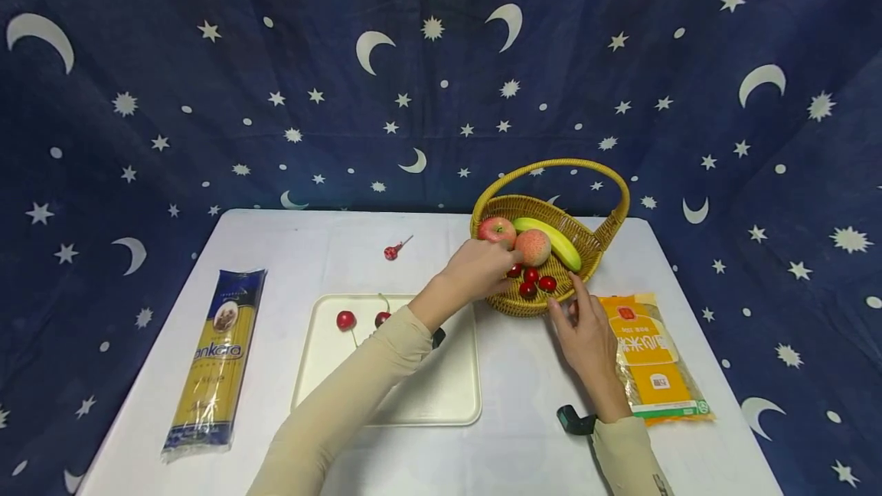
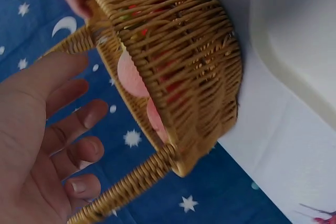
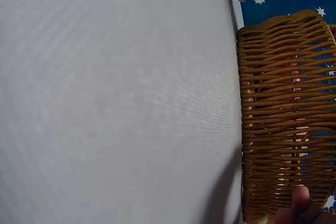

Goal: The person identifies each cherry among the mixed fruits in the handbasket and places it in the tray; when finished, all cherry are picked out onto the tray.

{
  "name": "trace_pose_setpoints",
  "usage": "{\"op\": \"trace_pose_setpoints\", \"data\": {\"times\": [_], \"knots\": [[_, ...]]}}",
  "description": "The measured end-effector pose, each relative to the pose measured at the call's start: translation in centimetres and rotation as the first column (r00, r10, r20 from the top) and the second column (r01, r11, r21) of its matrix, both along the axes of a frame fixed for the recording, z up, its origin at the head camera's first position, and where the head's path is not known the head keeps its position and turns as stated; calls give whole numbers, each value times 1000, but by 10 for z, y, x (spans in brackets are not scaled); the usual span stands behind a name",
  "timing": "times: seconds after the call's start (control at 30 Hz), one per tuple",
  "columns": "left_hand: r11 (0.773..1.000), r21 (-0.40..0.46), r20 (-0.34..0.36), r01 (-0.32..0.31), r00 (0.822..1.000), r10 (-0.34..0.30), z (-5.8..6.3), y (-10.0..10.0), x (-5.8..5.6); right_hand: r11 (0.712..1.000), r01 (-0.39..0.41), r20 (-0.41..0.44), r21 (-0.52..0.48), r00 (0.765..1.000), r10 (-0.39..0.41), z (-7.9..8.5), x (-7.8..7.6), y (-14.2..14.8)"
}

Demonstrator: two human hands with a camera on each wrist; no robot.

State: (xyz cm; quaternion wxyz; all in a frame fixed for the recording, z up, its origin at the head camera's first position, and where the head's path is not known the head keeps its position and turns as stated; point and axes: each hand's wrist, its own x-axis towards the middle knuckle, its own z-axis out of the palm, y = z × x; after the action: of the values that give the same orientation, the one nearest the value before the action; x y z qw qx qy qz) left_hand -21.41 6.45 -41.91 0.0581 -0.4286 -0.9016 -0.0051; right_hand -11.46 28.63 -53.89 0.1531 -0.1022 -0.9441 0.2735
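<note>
Showing left hand (image 1: 478, 268) spread, palm (image 2: 21, 145) only in left-wrist view, right hand (image 1: 591, 339) pinching basket (image 1: 520, 309)

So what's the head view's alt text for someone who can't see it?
A person's left grip reaches over a wicker basket of fruit while the right grip touches it. On the white table lie a pale tray with cherries, a pasta packet and an orange packet.

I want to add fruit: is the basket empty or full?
Partly filled: fruit lies in the basket, yet its bottom partly shows.
</note>
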Motion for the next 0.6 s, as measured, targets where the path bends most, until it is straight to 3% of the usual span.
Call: {"op": "trace_pose_setpoints", "data": {"times": [0.13, 0.27, 0.4, 0.6], "knots": [[995, -85, 16, 60, 998, -59, 0, 20, -8, 1000, 3, -1, 5, 1000, -3, -1, 0, 0], [981, -162, 143, 109, 986, -86, -2, 39, -19, 1000, 7, 18, -1, 1000, -7, 0, 1, -2], [964, -230, 239, 131, 968, -75, -9, 52, -28, 1000, 10, 29, -11, 1000, -10, 0, 2, -3], [943, -300, 296, 145, 954, -53, -20, 62, -36, 1000, 9, 17, -7, 1000, -9, 1, 2, -1]]}}
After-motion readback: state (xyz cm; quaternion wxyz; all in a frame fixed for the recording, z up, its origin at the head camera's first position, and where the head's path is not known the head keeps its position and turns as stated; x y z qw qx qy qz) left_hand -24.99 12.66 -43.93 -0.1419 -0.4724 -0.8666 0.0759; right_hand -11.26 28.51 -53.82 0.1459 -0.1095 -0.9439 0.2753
